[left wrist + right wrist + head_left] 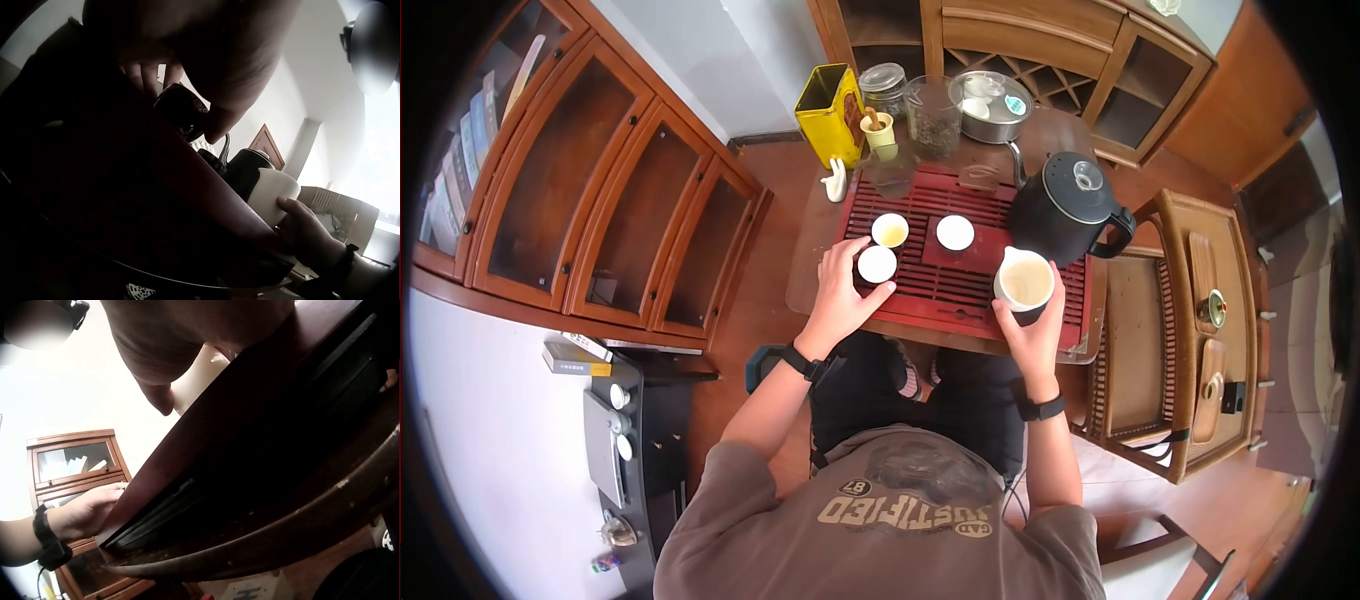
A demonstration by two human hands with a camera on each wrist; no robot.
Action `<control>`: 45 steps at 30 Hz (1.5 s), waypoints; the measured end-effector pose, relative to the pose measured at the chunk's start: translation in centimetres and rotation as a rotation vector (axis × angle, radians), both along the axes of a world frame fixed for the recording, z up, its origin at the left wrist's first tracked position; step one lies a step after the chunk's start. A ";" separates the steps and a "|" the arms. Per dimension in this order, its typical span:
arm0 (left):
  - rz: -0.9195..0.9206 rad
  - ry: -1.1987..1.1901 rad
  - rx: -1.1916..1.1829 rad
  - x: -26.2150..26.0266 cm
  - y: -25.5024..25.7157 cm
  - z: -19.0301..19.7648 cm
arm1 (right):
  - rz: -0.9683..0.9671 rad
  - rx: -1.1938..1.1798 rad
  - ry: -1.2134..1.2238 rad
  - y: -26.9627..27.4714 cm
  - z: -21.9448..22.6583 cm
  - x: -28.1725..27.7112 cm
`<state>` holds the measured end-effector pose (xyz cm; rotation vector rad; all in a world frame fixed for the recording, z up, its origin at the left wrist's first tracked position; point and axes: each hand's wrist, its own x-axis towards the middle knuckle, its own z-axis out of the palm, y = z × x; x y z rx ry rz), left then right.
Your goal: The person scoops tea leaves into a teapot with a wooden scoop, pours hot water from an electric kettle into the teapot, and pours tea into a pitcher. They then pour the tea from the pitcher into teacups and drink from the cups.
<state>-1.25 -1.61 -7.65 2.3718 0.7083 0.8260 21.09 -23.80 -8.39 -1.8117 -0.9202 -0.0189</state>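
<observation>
On the left of the slatted red tea tray (pixel 910 305), my left hand (pixel 838 292) holds a small teacup (pixel 877 264), thumb and fingers around its sides. The cup is white inside; the left wrist view shows its dark, patterned outside (pixel 181 111). Just behind it stands a second teacup (pixel 890 230) with yellowish liquid. A third small white-topped cup (pixel 955 232) sits at mid-tray. My right hand (pixel 1035 335) grips a white spouted tea pitcher (pixel 1025 278) near the tray's right side, thumb on the near side. In the right wrist view the hand hides most of the pitcher.
A black electric kettle (pixel 1072 205) stands close behind the pitcher. Along the back are a yellow tin (pixel 832 112), glass jars (pixel 884 88), a tool holder (pixel 877 130), a round metal pot (pixel 994 105) and a white figurine (pixel 834 180). A wicker cart (pixel 1170 330) stands at the right.
</observation>
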 end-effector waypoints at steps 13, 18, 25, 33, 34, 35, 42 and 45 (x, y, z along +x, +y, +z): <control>0.188 0.228 0.087 3.9 0.7 2.0 | 0.003 0.002 -0.002 0.0 0.0 -0.1; 0.224 0.196 0.147 4.9 1.0 1.9 | 0.001 0.003 0.010 -0.1 0.2 -0.2; 0.210 0.208 0.083 5.6 1.9 1.8 | 0.016 -0.008 0.030 -0.2 -0.1 -0.1; 0.195 -0.011 0.040 5.8 2.2 2.0 | 0.013 -0.010 0.008 -0.2 -0.1 0.0; 0.194 -0.010 0.040 5.7 2.1 2.4 | 0.016 -0.008 0.018 -0.2 -0.1 0.0; 0.177 -0.010 0.005 5.5 2.2 3.0 | 0.015 -0.007 0.018 -0.2 0.0 0.0; 0.038 -0.091 -0.076 4.5 5.3 6.8 | 0.015 0.002 -0.011 -0.2 -0.1 0.2; 0.047 -0.003 0.050 4.6 7.2 9.1 | 0.005 -0.002 -0.015 -0.1 0.0 0.1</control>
